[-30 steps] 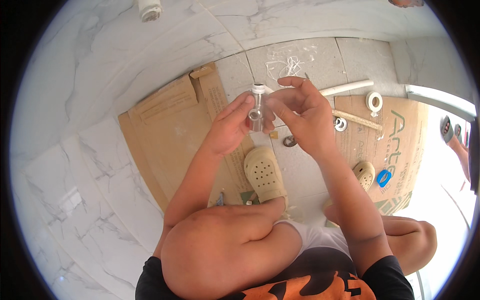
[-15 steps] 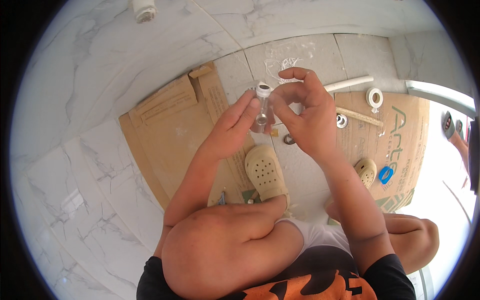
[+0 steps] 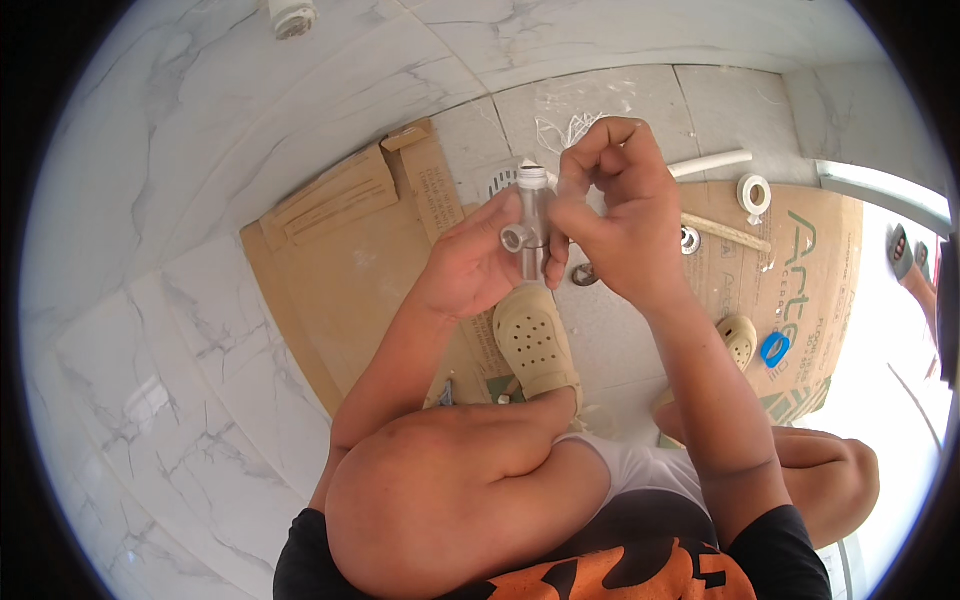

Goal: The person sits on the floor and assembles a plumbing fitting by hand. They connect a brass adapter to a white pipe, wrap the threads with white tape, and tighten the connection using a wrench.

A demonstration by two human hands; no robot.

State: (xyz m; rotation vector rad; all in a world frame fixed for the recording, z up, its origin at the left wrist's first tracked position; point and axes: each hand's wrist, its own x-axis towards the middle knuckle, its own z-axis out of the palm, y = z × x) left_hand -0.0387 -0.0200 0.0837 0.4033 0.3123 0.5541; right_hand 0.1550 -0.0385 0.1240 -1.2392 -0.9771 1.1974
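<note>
Left hand [image 3: 468, 262] closed round the metal fitting [image 3: 535, 215], above the left clog [image 3: 534, 342]; threaded end up, likely to keep it uncovered. Right hand [image 3: 622, 215] just beside, fingers half-curled (holding anything? cannot tell).

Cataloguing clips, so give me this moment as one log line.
left hand: holds shiny fitting | right hand: beside fitting, contact unclear | on cardboard: tape roll, blue ring
</note>
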